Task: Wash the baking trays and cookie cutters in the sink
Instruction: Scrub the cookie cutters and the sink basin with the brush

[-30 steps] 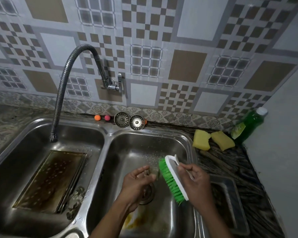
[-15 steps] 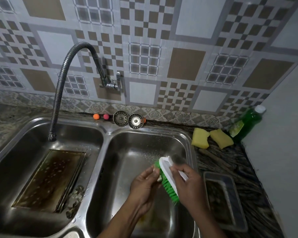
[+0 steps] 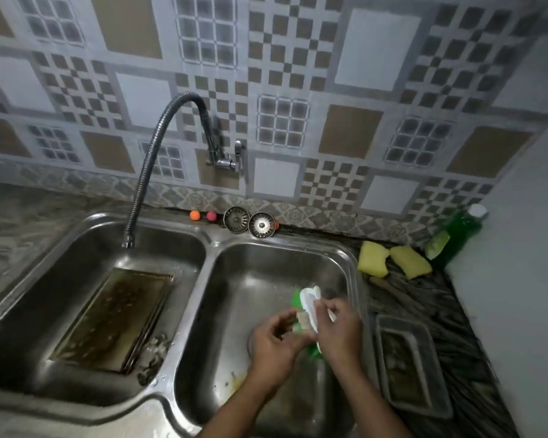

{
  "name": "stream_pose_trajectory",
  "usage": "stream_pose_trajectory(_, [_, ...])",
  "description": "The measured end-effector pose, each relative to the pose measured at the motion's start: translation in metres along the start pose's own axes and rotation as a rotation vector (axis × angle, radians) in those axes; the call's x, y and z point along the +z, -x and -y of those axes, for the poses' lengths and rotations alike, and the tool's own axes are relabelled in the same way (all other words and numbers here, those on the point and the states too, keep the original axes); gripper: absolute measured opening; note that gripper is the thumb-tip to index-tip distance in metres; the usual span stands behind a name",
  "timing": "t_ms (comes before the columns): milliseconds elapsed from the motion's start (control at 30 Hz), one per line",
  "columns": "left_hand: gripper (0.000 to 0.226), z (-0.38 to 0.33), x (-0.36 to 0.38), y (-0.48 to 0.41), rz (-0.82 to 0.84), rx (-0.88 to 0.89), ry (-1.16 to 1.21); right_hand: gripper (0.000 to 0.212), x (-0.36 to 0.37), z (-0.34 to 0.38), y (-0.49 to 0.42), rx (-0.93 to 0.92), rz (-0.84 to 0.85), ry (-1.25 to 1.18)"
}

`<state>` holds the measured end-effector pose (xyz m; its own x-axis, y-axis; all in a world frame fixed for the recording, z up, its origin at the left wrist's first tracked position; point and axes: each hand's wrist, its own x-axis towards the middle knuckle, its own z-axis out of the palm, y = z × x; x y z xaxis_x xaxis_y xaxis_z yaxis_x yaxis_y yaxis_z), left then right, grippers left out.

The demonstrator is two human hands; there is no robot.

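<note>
The sink holds a stained tray flat in its left basin; a smaller tray waits on the desk just right of the sink. Over the right basin the right hand has its grip closed round a brush, and the left hand pinches a small pale piece, likely a cutter, against the bristles. Thin and probably wet, it could slip under a hard stroke and drop toward the drain, since both strainers sit out on the far rim.
</note>
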<state>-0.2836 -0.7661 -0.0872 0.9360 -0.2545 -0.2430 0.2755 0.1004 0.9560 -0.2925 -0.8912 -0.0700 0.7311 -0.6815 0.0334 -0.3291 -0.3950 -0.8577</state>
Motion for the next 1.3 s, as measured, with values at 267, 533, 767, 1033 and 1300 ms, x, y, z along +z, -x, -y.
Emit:
stream_pose_trajectory(267, [0.031, 0.002, -0.068, -0.005, -0.143, -0.094, -0.031, 0.013, -0.004, -0.009, 0.027, -0.126, 0.018, 0.039])
stream_pose_trajectory(533, [0.037, -0.027, -0.14, -0.011, -0.19, -0.015, -0.139, 0.023, 0.013, 0.0, 0.067, 0.013, 0.072, 0.101])
stream_pose_trajectory(767, [0.03, -0.025, -0.261, -0.025, -0.183, -0.042, -0.544, 0.031, 0.052, 0.026, 0.104, 0.018, 0.017, 0.112])
stream_pose_trajectory(1033, [0.015, 0.011, -0.324, -0.027, 0.091, -0.15, -0.777, 0.027, 0.089, 0.055, 0.146, 0.013, -0.031, 0.082])
stream_pose_trajectory(1300, [0.023, 0.108, -0.366, -0.085, 0.163, -0.096, -0.881, 0.027, 0.091, 0.06, 0.151, 0.055, -0.076, 0.04])
